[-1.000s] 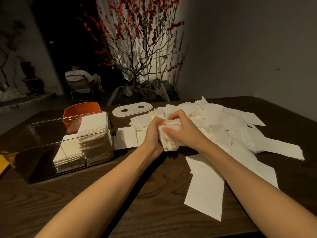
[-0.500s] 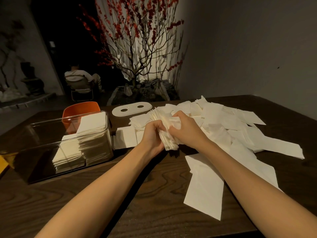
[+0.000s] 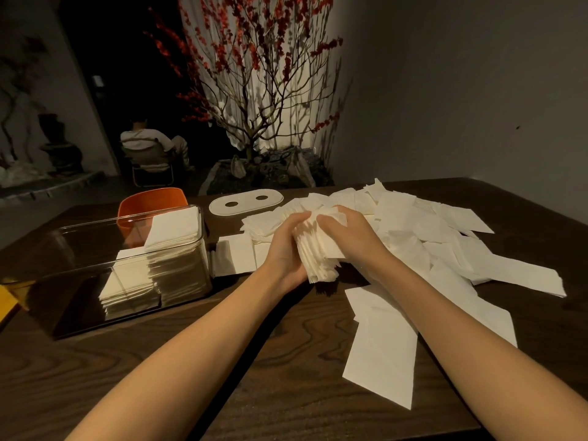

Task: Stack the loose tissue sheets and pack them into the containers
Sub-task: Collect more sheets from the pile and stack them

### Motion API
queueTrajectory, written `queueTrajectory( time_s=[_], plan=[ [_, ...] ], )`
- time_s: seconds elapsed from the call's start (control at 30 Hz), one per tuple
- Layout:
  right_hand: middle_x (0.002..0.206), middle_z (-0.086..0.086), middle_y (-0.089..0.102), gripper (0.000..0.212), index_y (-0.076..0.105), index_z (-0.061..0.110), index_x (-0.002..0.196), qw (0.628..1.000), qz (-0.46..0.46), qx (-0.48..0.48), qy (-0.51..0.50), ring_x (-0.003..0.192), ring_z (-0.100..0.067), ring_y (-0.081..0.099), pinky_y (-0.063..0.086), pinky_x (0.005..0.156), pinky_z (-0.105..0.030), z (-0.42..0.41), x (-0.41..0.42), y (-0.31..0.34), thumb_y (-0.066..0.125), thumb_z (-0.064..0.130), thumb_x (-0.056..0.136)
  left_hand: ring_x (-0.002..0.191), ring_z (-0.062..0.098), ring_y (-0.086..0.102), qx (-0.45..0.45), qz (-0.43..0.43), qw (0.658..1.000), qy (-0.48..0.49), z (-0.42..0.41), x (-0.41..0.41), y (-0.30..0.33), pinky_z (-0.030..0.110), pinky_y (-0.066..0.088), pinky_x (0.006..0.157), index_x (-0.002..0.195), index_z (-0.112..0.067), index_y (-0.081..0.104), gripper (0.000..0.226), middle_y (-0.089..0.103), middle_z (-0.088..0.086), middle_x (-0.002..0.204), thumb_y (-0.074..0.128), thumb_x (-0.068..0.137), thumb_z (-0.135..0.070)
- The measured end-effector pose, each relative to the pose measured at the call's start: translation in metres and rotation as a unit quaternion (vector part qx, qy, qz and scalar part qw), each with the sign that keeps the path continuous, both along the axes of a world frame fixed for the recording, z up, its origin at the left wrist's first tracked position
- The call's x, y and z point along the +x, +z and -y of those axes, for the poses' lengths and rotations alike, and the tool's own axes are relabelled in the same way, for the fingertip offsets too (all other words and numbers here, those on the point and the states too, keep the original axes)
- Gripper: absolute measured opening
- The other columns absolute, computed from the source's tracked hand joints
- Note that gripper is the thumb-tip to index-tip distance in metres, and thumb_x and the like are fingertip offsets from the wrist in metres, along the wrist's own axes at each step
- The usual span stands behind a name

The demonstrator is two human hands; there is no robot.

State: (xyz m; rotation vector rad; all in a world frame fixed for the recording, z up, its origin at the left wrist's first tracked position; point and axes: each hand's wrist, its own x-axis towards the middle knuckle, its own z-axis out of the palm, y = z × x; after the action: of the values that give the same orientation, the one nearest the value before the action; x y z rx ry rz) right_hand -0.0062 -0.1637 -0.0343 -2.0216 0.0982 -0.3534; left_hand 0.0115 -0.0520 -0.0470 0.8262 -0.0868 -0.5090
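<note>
Dark wooden table (image 3: 286, 370) under me, and my left hand (image 3: 284, 249) and right hand (image 3: 345, 237) squeezed a tissue bundle (image 3: 316, 257) between them, squaring its edges for the half-filled clear container (image 3: 127, 268) beside the loose sheets (image 3: 445, 237).

Dark wood-grain table (image 3: 286, 393). Orange chair back (image 3: 149, 202) at far left edge. Beyond the table: bare tree with red blossoms (image 3: 254, 74) in a rock planter (image 3: 270, 173), far centre. Seated person (image 3: 149, 144) on folding chair, far left. Dark urn (image 3: 59, 144) further left.
</note>
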Motion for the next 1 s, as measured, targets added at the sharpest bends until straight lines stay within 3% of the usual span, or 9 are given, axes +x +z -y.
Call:
queueTrajectory(
  time_s=[0.13,0.2,0.33,0.47,0.57,0.7,0.8,0.9,1.0],
  plan=[
    [0.105,0.002,0.060,0.026,0.054,0.021,0.118,0.997,-0.042,0.062,0.033,0.105,-0.018,0.059,0.053,0.078,-0.029,0.003,-0.002,-0.001,0.055,0.033,0.095,0.094,0.031,0.066,0.021,-0.021,1.000,0.000,-0.002,0.001,-0.001,0.046,0.049,0.091,0.104,-0.009,0.066,0.024,0.072,0.016,0.095,0.063,0.088,-0.027],
    [0.112,0.000,0.061,0.034,0.054,0.019,0.123,0.996,-0.057,0.060,0.024,0.106,-0.019,0.059,0.055,0.084,-0.034,0.005,0.000,-0.003,0.059,0.033,0.092,0.089,0.030,0.065,0.036,-0.026,0.999,0.006,-0.002,0.000,-0.001,0.046,0.048,0.091,0.100,-0.009,0.064,0.016,0.071,0.016,0.087,0.060,0.090,-0.021],
    [0.117,-0.004,0.059,0.038,0.052,0.016,0.127,0.991,-0.064,0.117,0.011,0.109,-0.023,0.058,0.054,0.088,-0.038,0.007,0.002,-0.003,0.059,0.029,0.092,0.091,0.035,0.060,0.022,-0.049,0.998,0.017,-0.004,0.001,-0.002,0.051,0.046,0.091,0.098,-0.006,0.059,0.013,0.064,0.018,0.093,0.051,0.090,-0.013],
    [0.130,-0.007,0.054,0.049,0.043,0.015,0.138,0.985,-0.029,0.162,-0.060,0.115,-0.025,0.053,0.051,0.091,-0.038,0.011,0.004,-0.003,0.057,0.028,0.093,0.111,0.038,0.056,-0.001,-0.059,0.998,0.015,-0.007,0.007,-0.007,0.056,0.043,0.098,0.105,-0.010,0.056,0.020,0.060,0.019,0.113,0.050,0.086,-0.014],
    [0.134,-0.006,0.052,0.045,0.045,0.011,0.137,0.988,0.063,0.030,-0.135,0.119,-0.024,0.051,0.047,0.098,-0.035,0.009,0.003,-0.003,0.056,0.025,0.095,0.104,0.036,0.057,-0.013,-0.047,0.999,0.011,-0.007,0.008,-0.007,0.054,0.043,0.097,0.103,-0.011,0.056,0.018,0.061,0.018,0.107,0.048,0.088,-0.016],
    [0.110,-0.007,0.064,0.028,0.056,0.013,0.120,0.964,0.140,-0.195,-0.118,0.090,-0.017,0.059,0.050,0.075,-0.028,0.003,-0.005,-0.004,0.055,0.027,0.095,0.108,0.038,0.056,-0.030,-0.042,0.999,-0.005,-0.005,0.010,-0.009,0.054,0.042,0.098,0.108,-0.008,0.059,0.025,0.062,0.020,0.110,0.047,0.088,-0.018],
    [0.114,-0.002,0.065,0.032,0.054,0.019,0.124,0.931,0.137,-0.331,-0.077,0.095,-0.017,0.061,0.044,0.073,-0.022,-0.005,-0.009,-0.007,0.056,0.031,0.094,0.097,0.033,0.062,-0.045,-0.038,0.998,-0.021,-0.003,0.010,-0.011,0.049,0.044,0.095,0.112,-0.008,0.062,0.032,0.067,0.019,0.103,0.051,0.092,-0.030],
    [0.122,-0.001,0.063,0.035,0.050,0.021,0.127,0.917,0.130,-0.371,-0.073,0.102,-0.018,0.062,0.042,0.077,-0.020,-0.008,-0.010,-0.006,0.057,0.033,0.094,0.108,0.034,0.061,-0.057,-0.047,0.997,-0.033,-0.003,0.010,-0.011,0.049,0.043,0.099,0.113,-0.009,0.064,0.042,0.068,0.018,0.108,0.054,0.093,-0.044],
    [0.116,-0.005,0.063,0.031,0.052,0.017,0.125,0.947,0.103,-0.283,-0.110,0.096,-0.018,0.061,0.045,0.075,-0.022,-0.002,-0.004,-0.005,0.054,0.028,0.096,0.117,0.036,0.057,-0.054,-0.042,0.997,-0.037,-0.004,0.010,-0.011,0.051,0.039,0.104,0.111,-0.007,0.063,0.042,0.067,0.020,0.116,0.054,0.094,-0.044]
  ],
)
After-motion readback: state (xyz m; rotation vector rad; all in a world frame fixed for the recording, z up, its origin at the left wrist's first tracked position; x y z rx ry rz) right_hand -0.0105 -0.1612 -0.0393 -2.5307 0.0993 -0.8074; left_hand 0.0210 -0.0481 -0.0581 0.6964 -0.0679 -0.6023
